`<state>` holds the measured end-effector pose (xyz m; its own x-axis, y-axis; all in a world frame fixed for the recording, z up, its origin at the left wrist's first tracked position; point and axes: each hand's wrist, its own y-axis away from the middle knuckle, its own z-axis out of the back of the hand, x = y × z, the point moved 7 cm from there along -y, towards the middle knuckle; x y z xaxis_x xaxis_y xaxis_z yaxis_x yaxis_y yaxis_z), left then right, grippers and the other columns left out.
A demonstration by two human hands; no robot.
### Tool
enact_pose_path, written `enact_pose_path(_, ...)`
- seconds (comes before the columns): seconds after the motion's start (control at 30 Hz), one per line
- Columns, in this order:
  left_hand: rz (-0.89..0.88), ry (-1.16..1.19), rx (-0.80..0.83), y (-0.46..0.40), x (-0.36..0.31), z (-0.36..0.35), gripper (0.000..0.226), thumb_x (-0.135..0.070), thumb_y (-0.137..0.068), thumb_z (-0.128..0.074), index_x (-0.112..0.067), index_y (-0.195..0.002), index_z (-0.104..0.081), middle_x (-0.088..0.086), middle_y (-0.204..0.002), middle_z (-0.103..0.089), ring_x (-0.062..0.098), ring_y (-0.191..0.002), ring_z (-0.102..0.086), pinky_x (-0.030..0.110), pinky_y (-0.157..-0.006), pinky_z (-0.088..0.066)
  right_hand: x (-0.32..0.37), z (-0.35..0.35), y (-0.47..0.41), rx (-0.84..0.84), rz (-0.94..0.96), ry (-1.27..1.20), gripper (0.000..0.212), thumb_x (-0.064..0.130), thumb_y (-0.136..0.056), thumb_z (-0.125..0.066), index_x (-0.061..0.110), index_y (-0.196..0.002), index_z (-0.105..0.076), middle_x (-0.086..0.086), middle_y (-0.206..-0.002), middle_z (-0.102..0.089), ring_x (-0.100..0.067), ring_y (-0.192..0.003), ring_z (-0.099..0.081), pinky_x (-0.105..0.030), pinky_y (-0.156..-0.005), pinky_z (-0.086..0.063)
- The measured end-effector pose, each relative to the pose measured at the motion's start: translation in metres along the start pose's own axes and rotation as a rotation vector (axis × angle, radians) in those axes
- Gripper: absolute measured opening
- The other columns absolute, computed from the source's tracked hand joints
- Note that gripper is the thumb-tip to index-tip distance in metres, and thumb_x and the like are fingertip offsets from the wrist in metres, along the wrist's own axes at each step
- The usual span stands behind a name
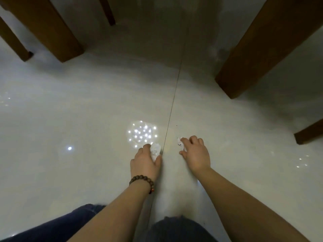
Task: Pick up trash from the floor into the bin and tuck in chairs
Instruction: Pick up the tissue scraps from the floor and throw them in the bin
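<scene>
Trash: two pieces of crumpled white paper, both at floor level on the pale glossy floor (87, 105), either side of the dark tile joint (172, 105) that runs from 12 to 6 o'clock through the view.

Left hand (144, 162): fingers and thumb curled round the larger paper wad (155, 151); the wad shows at the hand's 1 o'clock. Whether it is clear of the floor cannot be told.

Right hand (196, 154): fingers bent, tips closing on the smaller paper scrap (180, 142), which sticks out at the hand's 10 o'clock. Scrap looks pinched, though most of it is hidden under the fingers. No clear long axis on either piece; both are irregular lumps.

Relation that matters: each piece lies directly under its own hand, left piece just left of the joint, right piece just right of it, the two near each other but apart. No reach is needed; judged next need is a lift and a carry. Bin not in view, so its direction cannot be given.

Surroundings: wooden legs at 10 to 11 o'clock (43, 27) and at 1 to 2 o'clock (262, 46), another at 3 o'clock (309, 132); whether table or chair cannot be told. All well apart from the hands. Ceiling-light reflection (142, 134) just beyond the left hand. Bead bracelet (142, 180) on the left wrist. Dark trousers (52, 226) at 6 to 7 o'clock. Nothing blocks an upward lift.
</scene>
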<state>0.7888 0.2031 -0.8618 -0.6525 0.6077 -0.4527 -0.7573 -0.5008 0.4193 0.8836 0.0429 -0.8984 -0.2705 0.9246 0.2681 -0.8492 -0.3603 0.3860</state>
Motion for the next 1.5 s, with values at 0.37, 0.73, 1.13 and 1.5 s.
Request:
enact_pose_path(0.37,0.047,0.013,-0.099,0.045,-0.036,0.154,0.045,-0.037,-0.091,-0.052,-0.016,-0.13,-0.043,0.006,-0.123,-0.054,0.027,-0.105,-0.055,0.036,-0.088,-0.041,0.087,0.142,0.055,-0.154,0.084,-0.315,0.024,0.024,-0.09,-0.055,0.022,-0.113,-0.061,-0.003,-0.106,-0.054,-0.02,-0.104,-0.045,-0.026,-0.071,-0.033)
enact_pose_path(0.73,0.096,0.217,-0.376,0.233,-0.127,0.482,0.041,-0.038,-0.089,-0.055,-0.015,-0.123,-0.051,0.007,-0.116,-0.06,0.027,-0.097,-0.058,0.043,-0.088,-0.048,0.254,0.442,0.221,-0.209,0.309,-0.294,0.026,0.025,-0.088,-0.059,0.02,-0.113,-0.061,-0.005,-0.104,-0.058,-0.025,-0.095,-0.054,-0.025,-0.07,-0.035)
enact_pose_path(1.13,0.306,0.269,-0.671,0.381,-0.085,0.693,0.035,-0.038,-0.088,-0.058,-0.015,-0.115,-0.054,0.004,-0.103,-0.061,0.019,-0.083,-0.056,0.035,-0.074,-0.051,0.428,0.585,0.324,-0.124,0.561,-0.22,0.03,0.03,-0.091,-0.053,0.02,-0.119,-0.056,-0.001,-0.111,-0.054,-0.018,-0.103,-0.046,-0.027,-0.073,-0.037)
enact_pose_path(1.5,0.453,0.353,-0.78,0.307,0.063,0.816,0.036,-0.036,-0.087,-0.058,-0.014,-0.115,-0.053,0.007,-0.106,-0.061,0.026,-0.089,-0.058,0.04,-0.078,-0.05,0.671,0.581,0.253,-0.145,0.792,-0.159,0.029,0.027,-0.09,-0.056,0.015,-0.117,-0.058,-0.006,-0.109,-0.056,-0.024,-0.1,-0.05,-0.037,-0.084,-0.045)
